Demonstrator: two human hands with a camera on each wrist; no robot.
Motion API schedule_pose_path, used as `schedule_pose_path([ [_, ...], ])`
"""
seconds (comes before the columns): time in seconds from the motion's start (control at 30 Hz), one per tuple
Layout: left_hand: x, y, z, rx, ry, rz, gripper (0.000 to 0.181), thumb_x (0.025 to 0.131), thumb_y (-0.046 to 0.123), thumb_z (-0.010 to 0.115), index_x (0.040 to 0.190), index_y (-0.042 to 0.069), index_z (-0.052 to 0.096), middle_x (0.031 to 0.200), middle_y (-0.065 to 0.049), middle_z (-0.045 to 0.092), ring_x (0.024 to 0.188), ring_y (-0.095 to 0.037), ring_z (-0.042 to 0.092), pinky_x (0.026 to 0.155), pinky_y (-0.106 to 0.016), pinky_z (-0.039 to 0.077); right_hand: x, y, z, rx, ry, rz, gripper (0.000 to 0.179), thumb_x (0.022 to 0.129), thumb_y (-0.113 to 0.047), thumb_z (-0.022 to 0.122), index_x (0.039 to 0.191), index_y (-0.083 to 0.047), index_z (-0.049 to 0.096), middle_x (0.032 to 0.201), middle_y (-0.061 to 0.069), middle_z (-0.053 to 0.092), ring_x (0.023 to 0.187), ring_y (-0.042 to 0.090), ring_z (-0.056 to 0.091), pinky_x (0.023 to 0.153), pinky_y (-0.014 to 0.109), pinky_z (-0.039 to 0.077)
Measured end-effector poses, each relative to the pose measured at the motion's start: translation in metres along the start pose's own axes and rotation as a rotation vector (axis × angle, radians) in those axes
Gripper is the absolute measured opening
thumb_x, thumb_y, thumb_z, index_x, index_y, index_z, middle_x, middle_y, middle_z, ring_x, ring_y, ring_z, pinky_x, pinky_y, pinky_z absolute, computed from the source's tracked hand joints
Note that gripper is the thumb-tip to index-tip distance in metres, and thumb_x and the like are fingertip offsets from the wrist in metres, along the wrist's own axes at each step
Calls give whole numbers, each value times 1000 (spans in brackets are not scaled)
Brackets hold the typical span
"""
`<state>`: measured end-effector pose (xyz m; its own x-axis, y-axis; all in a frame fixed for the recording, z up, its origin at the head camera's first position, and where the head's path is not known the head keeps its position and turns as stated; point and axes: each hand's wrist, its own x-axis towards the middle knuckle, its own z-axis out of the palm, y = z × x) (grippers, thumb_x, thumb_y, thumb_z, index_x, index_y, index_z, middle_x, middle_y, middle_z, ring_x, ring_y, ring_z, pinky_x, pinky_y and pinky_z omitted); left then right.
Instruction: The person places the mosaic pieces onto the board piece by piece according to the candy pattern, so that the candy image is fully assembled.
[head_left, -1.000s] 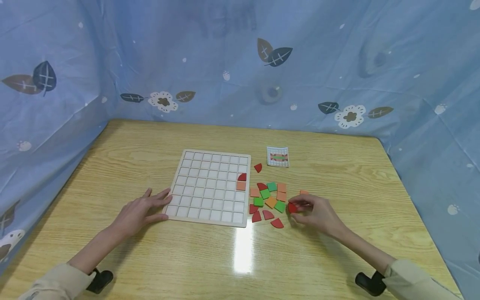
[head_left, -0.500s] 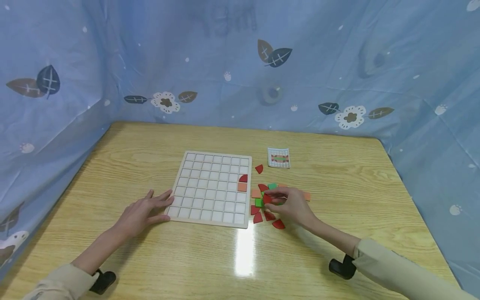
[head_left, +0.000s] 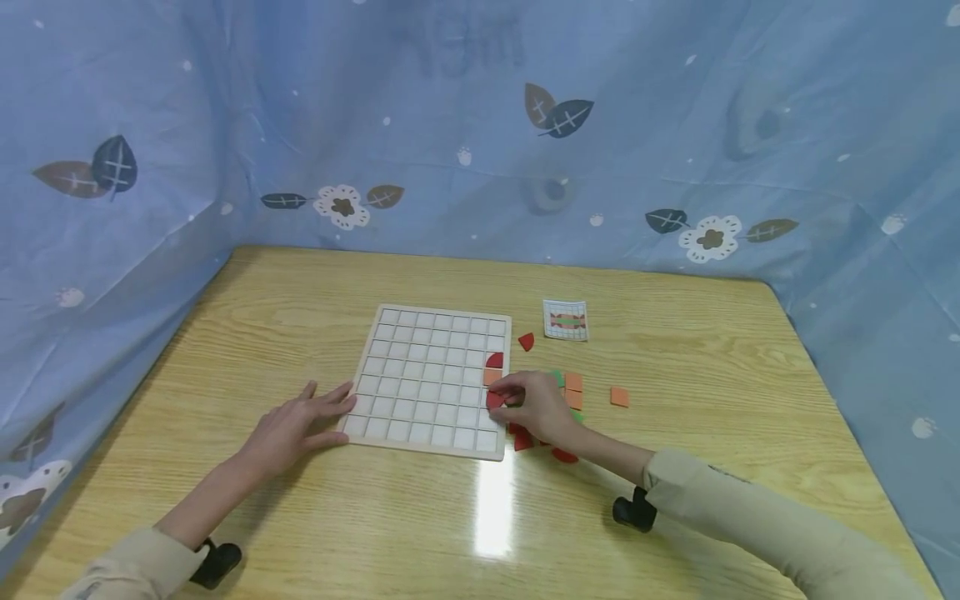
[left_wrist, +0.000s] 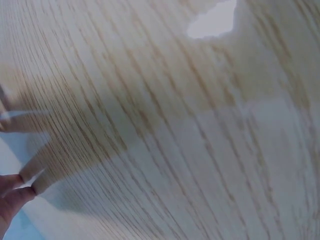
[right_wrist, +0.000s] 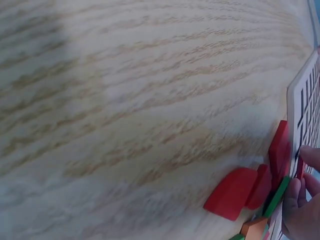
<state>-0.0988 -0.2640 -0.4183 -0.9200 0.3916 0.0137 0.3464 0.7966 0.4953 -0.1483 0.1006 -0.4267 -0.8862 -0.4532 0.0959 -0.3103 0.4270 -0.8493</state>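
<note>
My right hand has brought the pinched red piece from over the pile to the board, beside the orange tile: a 3rd placement looks close (seated yet? I can't tell). My left hand, fingers apart, rests at the board's edge.

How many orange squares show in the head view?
4: one square on the grid board; a second and third, close together beside the right hand; and a fourth alone farther right on the table. The hand may hide more.
</note>
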Motion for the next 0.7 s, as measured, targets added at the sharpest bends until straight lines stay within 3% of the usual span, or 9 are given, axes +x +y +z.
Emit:
schedule_pose_path([
  [0.2, 1, 0, 1, 0, -6, -7, 60, 84, 32, 71, 136, 7, 54, 146, -10, 42, 127, -60, 29, 41, -29, 36, 3, 4, 3, -75, 30, -74, 25, 77, 2, 77, 101, 5, 72, 92, 13, 69, 78, 19, 66, 70, 23, 53],
  [0.43, 1, 0, 0, 19, -3, -2, 60, 84, 33, 71, 135, 7, 54, 145, -11, 43, 125, -60, 31, 46, -33, 40, 6, 4, 1, -76, 16, -80, 27, 75, 0, 79, 101, 5, 73, 92, 13, 69, 78, 20, 66, 70, 22, 53],
  [0.7, 1, 0, -1, 0, -16, -13, 61, 84, 32, 71, 137, 7, 52, 146, -11, 41, 127, -60, 29, 43, -29, 36, 8, 2, -1, -57, 5, -68, 20, 75, 0, 79, 94, 4, 74, 90, 12, 69, 77, 20, 65, 71, 23, 53],
])
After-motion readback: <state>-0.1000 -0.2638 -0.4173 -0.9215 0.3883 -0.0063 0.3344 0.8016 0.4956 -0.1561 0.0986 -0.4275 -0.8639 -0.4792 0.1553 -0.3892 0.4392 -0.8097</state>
